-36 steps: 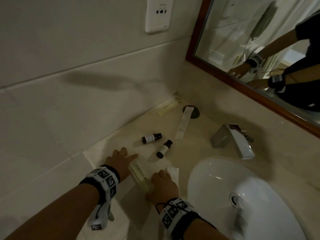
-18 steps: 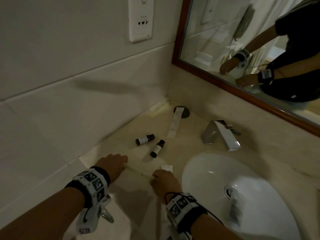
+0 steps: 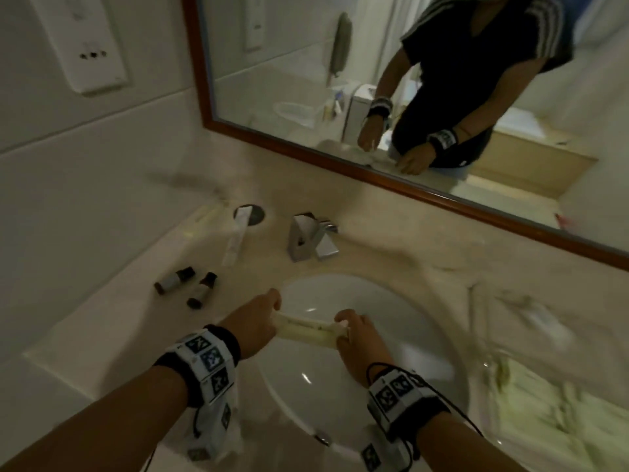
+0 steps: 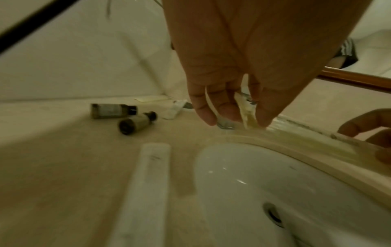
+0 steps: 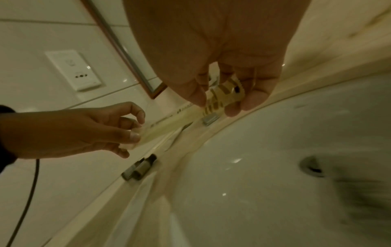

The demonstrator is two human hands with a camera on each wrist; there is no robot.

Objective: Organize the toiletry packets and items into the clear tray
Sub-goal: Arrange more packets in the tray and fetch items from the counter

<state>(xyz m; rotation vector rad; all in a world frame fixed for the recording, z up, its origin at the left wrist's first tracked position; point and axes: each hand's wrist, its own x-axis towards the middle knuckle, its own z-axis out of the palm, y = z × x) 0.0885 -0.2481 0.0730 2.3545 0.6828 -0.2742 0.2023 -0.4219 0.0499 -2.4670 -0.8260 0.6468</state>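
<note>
We pinch long packet [image 3: 308, 331] at both ends — left hand [image 3: 257, 323], right hand [image 3: 360, 338], fingers clamped on it. Light, floppy, slick — grip ends.

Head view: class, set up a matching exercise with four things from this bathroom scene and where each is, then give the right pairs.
Things:
1. long packet
2. two small bottles
3. faucet
4. wall socket

Places:
A. on the tiled wall left of the mirror
B. lying on the counter left of the basin
C. held at its ends by both hands over the basin
D. behind the basin, below the mirror

Pairs: 1-C, 2-B, 3-D, 4-A
</note>
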